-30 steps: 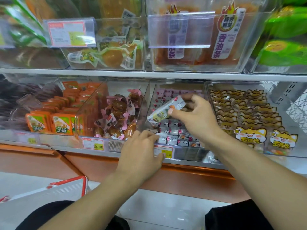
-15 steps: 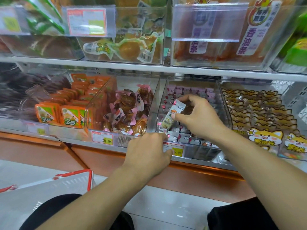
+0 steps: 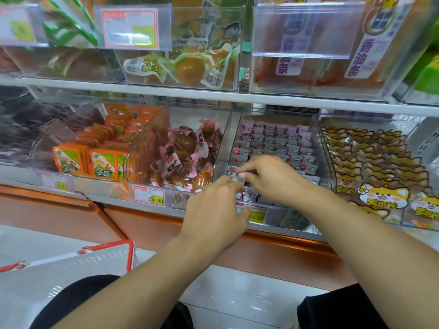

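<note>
right hand [image 3: 273, 180]: thumb and forefinger pinch a small snack packet [image 3: 234, 177] by its end. only a silvery-white strip of the packet shows between my two hands. the packet sits over the front left corner of the clear bin [image 3: 329, 162], just above the rows of pink-and-grey packets [image 3: 280, 143] stacked inside it.

left hand [image 3: 213, 210]: knuckles up, in front of the bin's front wall, fingertips reaching the same packet. whether they grasp it or only touch it i cannot tell, as the fingers hide the contact. this hand partly covers a yellow price tag [image 3: 256, 216] on the bin's front.

left of the bin: brown snacks in pink wrappers [image 3: 185, 153] in a neighbouring bin, with a 29.90 tag [image 3: 149, 195] on its front, then orange packets [image 3: 102, 163] further left. right of the bin: cat-print packets [image 3: 380, 162]. below and left of the bin: a white basket with a red rim [image 3: 71, 264].
</note>
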### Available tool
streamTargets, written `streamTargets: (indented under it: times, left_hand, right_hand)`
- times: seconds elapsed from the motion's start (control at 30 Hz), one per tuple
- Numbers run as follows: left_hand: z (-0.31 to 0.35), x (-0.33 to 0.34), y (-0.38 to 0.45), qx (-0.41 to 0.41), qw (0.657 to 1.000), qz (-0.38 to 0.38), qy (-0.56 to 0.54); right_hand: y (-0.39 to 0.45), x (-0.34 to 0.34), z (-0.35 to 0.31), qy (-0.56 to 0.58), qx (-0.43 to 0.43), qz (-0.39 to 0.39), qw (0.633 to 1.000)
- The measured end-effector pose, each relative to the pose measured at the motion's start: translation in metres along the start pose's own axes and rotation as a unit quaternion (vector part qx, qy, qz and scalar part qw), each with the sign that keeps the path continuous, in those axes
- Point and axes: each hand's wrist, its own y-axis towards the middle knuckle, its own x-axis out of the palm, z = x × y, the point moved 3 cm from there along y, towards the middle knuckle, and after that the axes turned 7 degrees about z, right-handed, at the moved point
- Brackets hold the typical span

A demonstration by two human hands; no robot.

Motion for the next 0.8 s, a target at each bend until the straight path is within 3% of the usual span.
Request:
streamTargets:
  times: [0.13,0.3,0.4,0.5,0.67,0.8]
  left_hand:
    - [0.003,0.004,0.001,0.019,1.000,-0.004,0.001]
    - [0.000,0.016,0.003,0.021,0.995,-0.078,0.065]
    - [0.001,0.018,0.004,0.032,0.991,-0.094,0.086]
    - [0.002,0.017,0.005,0.036,0.990,-0.099,0.098]
    - [0.004,0.013,0.004,0.036,0.988,-0.100,0.111]
    - [0.004,0.008,0.007,0.046,0.991,-0.071,0.101]
  right_hand:
    - [0.010,-0.005,0.005,-0.014,0.032,0.096,0.995]
    - [0.020,0.011,0.006,-0.080,0.040,0.050,0.995]
    - [0.024,0.012,0.007,-0.037,0.068,0.053,0.996]
    - [0.023,0.001,0.007,0.053,0.090,0.129,0.986]
    - [0.002,-0.039,0.010,0.225,0.093,0.329,0.913]
    - [-0.022,-0.058,0.023,0.295,0.144,0.375,0.867]
